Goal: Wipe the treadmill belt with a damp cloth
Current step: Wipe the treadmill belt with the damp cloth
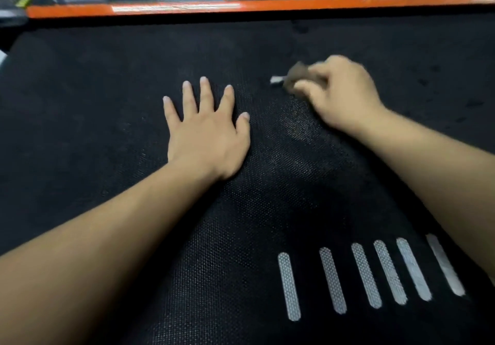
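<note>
Left hand: Your left hand [206,130] lies flat on the belt [80,109], left of centre, with the fingers straight and spread. It probably props your weight as you lean in, and it may keep the belt from sliding.
Belt: It is black and woven, and it fills most of the view. A paler sheen lies between your hands; I cannot tell whether that is dampness.
Cloth: The small brownish cloth [294,75] sits on the belt, far and right of centre, with a white corner poking out to the left.
Right hand: Your right hand [340,93] curls its fingers round the bunched cloth, so the pressure falls on one small patch. The blur suggests a wiping stroke.
Stripes: The white stripes [361,277] sit near and right, well apart from the cloth.
Far edge: An orange rail [294,4] borders the belt.
</note>
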{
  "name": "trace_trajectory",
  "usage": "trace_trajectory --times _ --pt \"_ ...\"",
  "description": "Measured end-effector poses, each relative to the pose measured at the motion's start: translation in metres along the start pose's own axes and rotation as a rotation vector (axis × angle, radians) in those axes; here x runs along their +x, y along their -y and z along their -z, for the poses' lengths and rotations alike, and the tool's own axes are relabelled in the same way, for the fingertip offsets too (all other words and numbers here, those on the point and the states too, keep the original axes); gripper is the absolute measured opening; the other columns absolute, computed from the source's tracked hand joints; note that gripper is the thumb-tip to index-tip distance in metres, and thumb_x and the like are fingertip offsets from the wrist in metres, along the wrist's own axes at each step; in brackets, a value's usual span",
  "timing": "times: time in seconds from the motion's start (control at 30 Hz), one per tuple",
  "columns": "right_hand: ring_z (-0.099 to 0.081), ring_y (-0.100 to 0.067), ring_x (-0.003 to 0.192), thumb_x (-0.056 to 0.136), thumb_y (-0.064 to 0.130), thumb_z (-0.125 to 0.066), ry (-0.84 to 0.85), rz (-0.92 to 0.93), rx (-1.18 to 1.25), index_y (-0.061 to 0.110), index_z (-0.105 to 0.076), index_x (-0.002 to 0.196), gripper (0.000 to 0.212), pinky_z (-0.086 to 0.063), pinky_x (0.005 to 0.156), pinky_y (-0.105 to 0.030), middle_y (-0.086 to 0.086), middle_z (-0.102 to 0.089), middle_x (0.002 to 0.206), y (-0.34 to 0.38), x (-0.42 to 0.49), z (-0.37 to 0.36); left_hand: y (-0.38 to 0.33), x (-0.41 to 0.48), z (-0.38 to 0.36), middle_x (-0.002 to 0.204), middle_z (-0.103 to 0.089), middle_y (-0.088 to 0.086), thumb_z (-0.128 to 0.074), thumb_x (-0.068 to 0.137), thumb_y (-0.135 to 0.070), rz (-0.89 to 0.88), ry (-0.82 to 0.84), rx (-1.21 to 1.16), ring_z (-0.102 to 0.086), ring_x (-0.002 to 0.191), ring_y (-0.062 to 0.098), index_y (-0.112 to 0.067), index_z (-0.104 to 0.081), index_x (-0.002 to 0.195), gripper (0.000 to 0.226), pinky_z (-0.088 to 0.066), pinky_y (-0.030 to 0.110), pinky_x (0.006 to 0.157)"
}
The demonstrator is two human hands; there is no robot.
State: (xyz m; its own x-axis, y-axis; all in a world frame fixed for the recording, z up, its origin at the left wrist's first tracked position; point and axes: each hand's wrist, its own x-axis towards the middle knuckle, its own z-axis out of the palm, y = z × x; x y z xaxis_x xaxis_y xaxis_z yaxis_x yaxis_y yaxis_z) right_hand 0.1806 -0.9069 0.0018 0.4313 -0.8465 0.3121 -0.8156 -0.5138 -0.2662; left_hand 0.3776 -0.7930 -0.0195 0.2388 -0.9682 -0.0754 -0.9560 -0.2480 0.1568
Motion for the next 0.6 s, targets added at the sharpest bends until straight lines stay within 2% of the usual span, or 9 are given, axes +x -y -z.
trace_trajectory --times 0.07,0.1,0.2,0.3,0.33,0.43,0.47,0.53,0.6 --pt "-0.06 -0.034 0.096 0.092 0.049 -0.058 -0.058 -0.168 -0.003 0.021 -0.071 0.099 0.032 -0.042 0.074 -0.035 0.0 -0.053 0.089 -0.007 0.029 -0.009 0.001 0.0 0.0 0.172 0.008 0.006 -0.009 0.102 -0.062 -0.018 0.003 0.015 0.016 0.156 0.033 -0.036 -0.004 0.163 0.067 0.011 0.063 0.121" --pt "-0.06 -0.032 0.094 0.091 0.049 -0.058 -0.059 -0.167 -0.009 0.022 -0.07 0.097 0.03 -0.041 0.073 -0.034 0.0 -0.055 0.09 -0.002 0.03 -0.014 0.001 0.0 0.0 0.172 0.008 0.005 -0.008 0.101 -0.064 -0.028 0.002 0.02 0.016 0.156 0.032 -0.037 -0.004 0.163 0.068 0.012 0.063 0.121" --pt "-0.051 -0.02 0.08 0.091 0.051 -0.056 0.042 0.104 0.064 0.029 -0.069 0.096 0.026 -0.036 0.07 -0.032 0.009 -0.045 0.08 0.021 -0.002 -0.016 0.001 0.001 -0.001 0.172 0.009 0.005 -0.008 0.099 -0.068 -0.052 -0.007 0.027 0.017 0.157 0.028 -0.037 -0.003 0.163 0.071 0.011 0.061 0.122" --pt "-0.056 -0.027 0.084 0.089 0.057 -0.049 0.105 0.182 0.026 0.027 -0.07 0.099 0.038 -0.042 0.07 -0.036 0.005 -0.049 0.08 0.01 0.007 -0.008 0.001 0.002 0.0 0.172 0.008 0.004 -0.009 0.098 -0.069 -0.044 0.004 0.023 0.015 0.157 0.026 -0.038 -0.002 0.163 0.072 0.009 0.058 0.123" --pt "-0.059 -0.032 0.089 0.089 0.056 -0.051 0.053 0.128 -0.02 0.026 -0.07 0.1 0.038 -0.044 0.073 -0.037 -0.001 -0.056 0.084 -0.002 0.026 -0.01 0.001 0.001 0.0 0.172 0.008 0.004 -0.009 0.098 -0.069 -0.043 0.008 0.027 0.014 0.157 0.026 -0.038 -0.002 0.163 0.072 0.009 0.058 0.124" --pt "-0.062 -0.035 0.102 0.091 0.051 -0.058 -0.049 -0.216 -0.064 0.022 -0.07 0.1 0.033 -0.045 0.077 -0.035 -0.007 -0.068 0.101 -0.032 0.083 -0.012 0.0 0.0 0.0 0.172 0.009 0.005 -0.006 0.097 -0.072 -0.053 0.005 0.031 0.016 0.157 0.027 -0.039 0.0 0.162 0.073 0.01 0.058 0.124" --pt "-0.062 -0.034 0.104 0.091 0.05 -0.058 -0.057 -0.22 -0.074 0.022 -0.07 0.1 0.032 -0.045 0.077 -0.035 -0.007 -0.068 0.103 -0.029 0.091 -0.017 0.001 0.0 0.001 0.172 0.01 0.005 -0.004 0.097 -0.073 -0.069 -0.001 0.034 0.017 0.157 0.027 -0.04 0.001 0.162 0.074 0.01 0.057 0.124" --pt "-0.06 -0.032 0.1 0.091 0.05 -0.057 -0.01 -0.072 -0.06 0.024 -0.07 0.101 0.031 -0.043 0.076 -0.036 -0.005 -0.065 0.101 -0.009 0.089 -0.03 -0.001 0.001 0.001 0.172 0.01 0.004 0.0 0.094 -0.075 -0.134 0.0 0.052 0.017 0.157 0.027 -0.041 0.002 0.162 0.076 0.011 0.054 0.125" --pt "-0.055 -0.026 0.09 0.092 0.052 -0.055 0.087 0.081 0.033 0.028 -0.068 0.092 0.027 -0.038 0.072 -0.034 0.001 -0.056 0.089 0.011 0.074 -0.034 -0.001 0.001 0.001 0.172 0.008 0.002 0.002 0.091 -0.076 -0.162 0.008 0.055 0.015 0.157 0.024 -0.041 0.001 0.162 0.08 0.01 0.051 0.125"
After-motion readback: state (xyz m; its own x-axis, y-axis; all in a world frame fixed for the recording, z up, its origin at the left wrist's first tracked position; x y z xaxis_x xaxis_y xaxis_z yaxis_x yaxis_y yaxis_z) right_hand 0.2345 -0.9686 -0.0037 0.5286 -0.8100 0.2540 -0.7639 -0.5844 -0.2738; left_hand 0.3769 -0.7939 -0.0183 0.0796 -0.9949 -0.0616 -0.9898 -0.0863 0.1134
